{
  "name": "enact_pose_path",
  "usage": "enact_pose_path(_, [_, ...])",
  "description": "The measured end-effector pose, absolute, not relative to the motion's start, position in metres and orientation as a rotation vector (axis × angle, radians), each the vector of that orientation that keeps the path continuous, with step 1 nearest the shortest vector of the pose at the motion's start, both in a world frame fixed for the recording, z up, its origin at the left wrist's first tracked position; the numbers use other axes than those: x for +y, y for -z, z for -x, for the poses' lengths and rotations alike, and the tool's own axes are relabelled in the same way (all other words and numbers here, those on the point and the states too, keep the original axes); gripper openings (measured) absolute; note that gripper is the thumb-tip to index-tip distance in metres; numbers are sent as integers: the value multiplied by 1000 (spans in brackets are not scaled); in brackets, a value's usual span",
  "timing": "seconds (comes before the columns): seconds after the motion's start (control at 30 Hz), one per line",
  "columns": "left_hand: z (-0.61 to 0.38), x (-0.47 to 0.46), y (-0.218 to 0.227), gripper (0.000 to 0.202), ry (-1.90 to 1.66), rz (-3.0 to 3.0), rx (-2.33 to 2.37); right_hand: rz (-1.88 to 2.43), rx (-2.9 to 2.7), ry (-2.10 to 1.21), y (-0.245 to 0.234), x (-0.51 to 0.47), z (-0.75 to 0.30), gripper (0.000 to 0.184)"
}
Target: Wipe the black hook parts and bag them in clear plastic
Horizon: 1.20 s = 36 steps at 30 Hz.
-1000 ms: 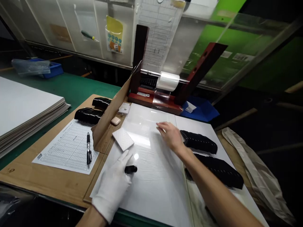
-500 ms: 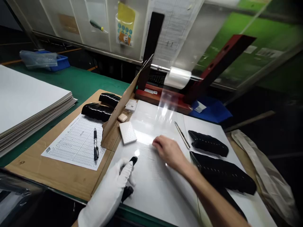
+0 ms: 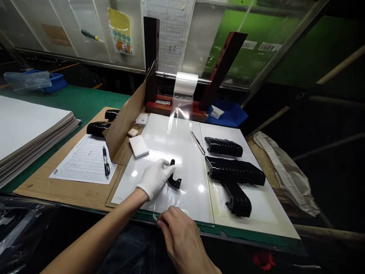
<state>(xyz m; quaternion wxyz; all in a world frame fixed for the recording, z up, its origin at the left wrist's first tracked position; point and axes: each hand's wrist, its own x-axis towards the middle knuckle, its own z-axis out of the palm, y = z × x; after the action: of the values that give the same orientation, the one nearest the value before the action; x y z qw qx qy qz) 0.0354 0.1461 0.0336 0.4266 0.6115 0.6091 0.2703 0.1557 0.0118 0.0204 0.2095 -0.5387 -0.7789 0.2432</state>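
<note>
My bare right hand [image 3: 182,238] is nearest me, at the board's front edge, with its fingertips closed on the near end of the clear film [image 3: 171,198]. Just beyond it, my gloved left hand [image 3: 154,177] is curled tight around a small black tool [image 3: 174,179], which rests on the film lying over the white board [image 3: 125,190]. To the right of that grip lie three black parts [image 3: 235,171], with a thin metal blade [image 3: 197,142] in between. Beyond and to the left, a white pad [image 3: 138,146] sits beside a cardboard flap [image 3: 124,123]. Farthest off, the film rises to its roll [image 3: 186,82].
</note>
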Motion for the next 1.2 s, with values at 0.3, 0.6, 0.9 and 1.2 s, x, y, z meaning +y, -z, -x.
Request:
enact_pose_path(0.3, [11, 89, -31, 28, -526, -1977, 959, 1372, -2097, -804, -51, 42, -179, 12])
enact_pose_path(0.6, [-11, 137, -21, 43, -636, -1956, 1523, 1598, -1511, -1159, -28, 126, -224, 43])
enact_pose_path(0.9, [-39, 188, 3, 31, -400, -2176, 2006, 1861, -1592, -437, 17, 141, -210, 36])
enact_pose_path(1.2, [-16, 126, 7, 34, -574, -2393, 2005, 1608, -1642, -497, -4, 81, -217, 25])
